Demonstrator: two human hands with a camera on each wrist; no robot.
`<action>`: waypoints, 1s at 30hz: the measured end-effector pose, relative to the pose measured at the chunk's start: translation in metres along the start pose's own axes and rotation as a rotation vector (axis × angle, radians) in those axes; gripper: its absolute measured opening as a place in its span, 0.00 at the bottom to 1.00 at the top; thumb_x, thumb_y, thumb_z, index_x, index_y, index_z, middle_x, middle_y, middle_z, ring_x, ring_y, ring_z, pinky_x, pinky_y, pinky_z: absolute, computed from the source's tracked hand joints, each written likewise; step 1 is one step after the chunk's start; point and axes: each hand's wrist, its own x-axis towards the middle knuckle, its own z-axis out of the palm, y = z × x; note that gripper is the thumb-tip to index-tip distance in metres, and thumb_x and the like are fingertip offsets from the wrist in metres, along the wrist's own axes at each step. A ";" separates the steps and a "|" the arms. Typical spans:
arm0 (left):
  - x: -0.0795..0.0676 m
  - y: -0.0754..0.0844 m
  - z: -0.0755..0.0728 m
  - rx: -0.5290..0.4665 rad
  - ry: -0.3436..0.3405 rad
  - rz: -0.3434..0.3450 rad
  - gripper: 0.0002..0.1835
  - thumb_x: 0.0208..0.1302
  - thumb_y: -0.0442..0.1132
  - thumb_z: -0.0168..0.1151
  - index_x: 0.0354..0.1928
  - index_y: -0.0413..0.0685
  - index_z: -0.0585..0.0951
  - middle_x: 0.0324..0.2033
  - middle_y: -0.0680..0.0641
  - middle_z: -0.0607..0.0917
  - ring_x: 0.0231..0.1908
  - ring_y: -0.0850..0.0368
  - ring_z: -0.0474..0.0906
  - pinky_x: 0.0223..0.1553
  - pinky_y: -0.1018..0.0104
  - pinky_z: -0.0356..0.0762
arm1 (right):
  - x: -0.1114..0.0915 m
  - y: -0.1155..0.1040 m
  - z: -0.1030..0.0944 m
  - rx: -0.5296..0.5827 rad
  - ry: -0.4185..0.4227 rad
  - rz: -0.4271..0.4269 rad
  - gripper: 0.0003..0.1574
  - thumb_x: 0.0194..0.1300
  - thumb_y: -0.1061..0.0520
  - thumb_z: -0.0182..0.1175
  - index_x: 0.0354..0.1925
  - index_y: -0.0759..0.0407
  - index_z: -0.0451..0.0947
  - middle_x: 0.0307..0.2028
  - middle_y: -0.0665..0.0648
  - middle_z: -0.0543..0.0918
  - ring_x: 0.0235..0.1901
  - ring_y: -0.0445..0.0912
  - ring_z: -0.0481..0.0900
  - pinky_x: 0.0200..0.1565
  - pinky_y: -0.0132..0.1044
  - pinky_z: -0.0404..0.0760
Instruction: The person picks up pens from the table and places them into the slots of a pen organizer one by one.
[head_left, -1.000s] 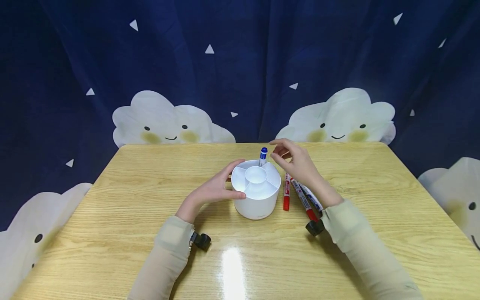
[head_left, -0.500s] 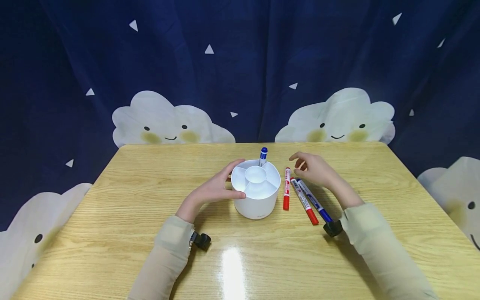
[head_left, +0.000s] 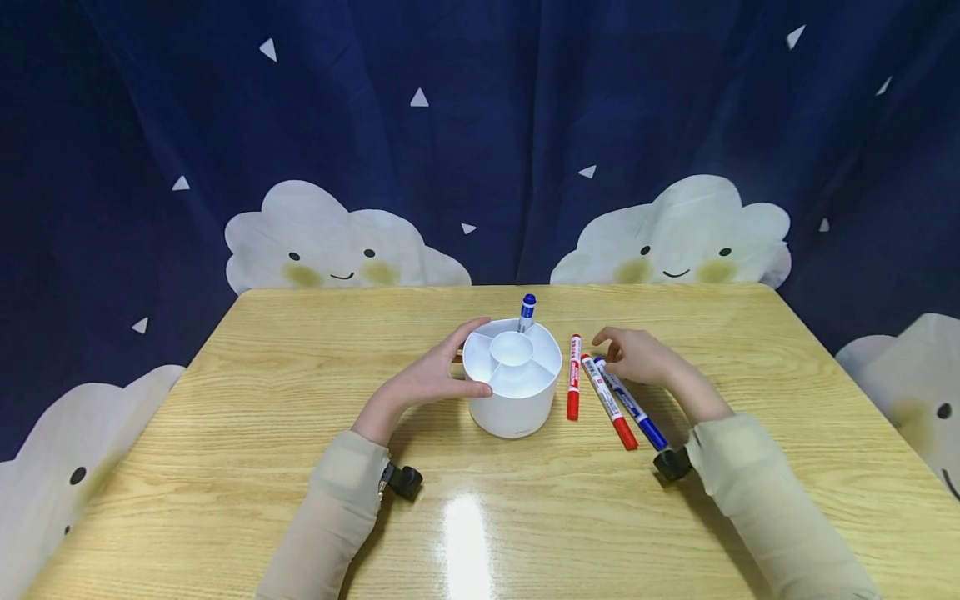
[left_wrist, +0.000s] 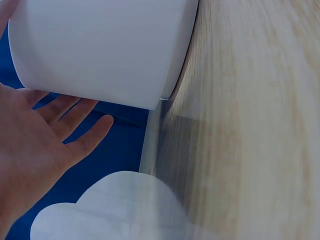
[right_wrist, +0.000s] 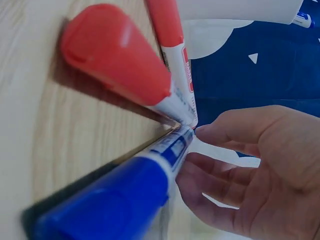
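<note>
A white round pen holder (head_left: 517,417) with divided compartments stands mid-table in the head view, a blue-capped marker (head_left: 527,308) upright in its back compartment. My left hand (head_left: 427,375) grips its left side, thumb over the front rim and fingers round the back; the left wrist view shows fingers against its wall. On the right, my right hand (head_left: 641,358) hovers at the far end of a lying blue marker (head_left: 633,408). Its thumb and fingers stand apart around that end in the right wrist view. Beside it lie two red markers, one slanted (head_left: 609,404), one nearer the holder (head_left: 573,379).
The wooden table (head_left: 300,350) ends at the back against a dark blue curtain (head_left: 480,142) with white clouds and triangles. A black wrist camera (head_left: 672,463) sits close to the blue marker's near end.
My right hand has moved away from the upright marker in the holder, right and then down toward the lying blue marker. My left hand and the holder have stayed put.
</note>
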 end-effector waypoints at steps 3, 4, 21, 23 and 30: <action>-0.004 0.013 -0.001 -0.018 -0.012 -0.011 0.49 0.40 0.48 0.68 0.63 0.59 0.49 0.55 0.53 0.63 0.51 0.55 0.63 0.49 0.54 0.64 | 0.001 0.003 0.003 0.007 -0.018 0.031 0.24 0.51 0.61 0.56 0.49 0.62 0.67 0.32 0.58 0.75 0.24 0.44 0.71 0.23 0.32 0.70; -0.005 0.017 -0.002 -0.024 -0.016 -0.016 0.49 0.41 0.47 0.68 0.63 0.59 0.49 0.55 0.52 0.62 0.51 0.54 0.63 0.49 0.52 0.63 | 0.001 0.004 0.003 0.007 -0.021 0.037 0.24 0.51 0.61 0.56 0.49 0.62 0.67 0.32 0.58 0.75 0.24 0.44 0.70 0.23 0.32 0.70; -0.008 0.025 -0.003 -0.020 -0.029 -0.047 0.49 0.42 0.45 0.67 0.64 0.56 0.48 0.55 0.51 0.63 0.50 0.54 0.64 0.48 0.56 0.65 | 0.000 0.000 0.009 0.093 -0.060 0.080 0.18 0.51 0.61 0.55 0.43 0.63 0.69 0.27 0.58 0.73 0.18 0.43 0.71 0.18 0.32 0.72; -0.008 0.025 -0.003 -0.027 -0.029 -0.050 0.49 0.42 0.45 0.67 0.64 0.56 0.48 0.55 0.51 0.63 0.50 0.54 0.64 0.48 0.54 0.65 | 0.000 -0.001 0.008 0.082 -0.055 0.084 0.17 0.51 0.61 0.55 0.42 0.63 0.70 0.27 0.58 0.73 0.17 0.43 0.70 0.18 0.32 0.72; -0.008 0.026 -0.003 -0.024 -0.028 -0.054 0.49 0.42 0.46 0.67 0.64 0.56 0.48 0.55 0.51 0.63 0.50 0.52 0.64 0.48 0.54 0.65 | 0.000 -0.004 0.003 0.064 -0.013 0.062 0.17 0.51 0.59 0.56 0.42 0.62 0.70 0.27 0.58 0.73 0.16 0.43 0.70 0.18 0.33 0.71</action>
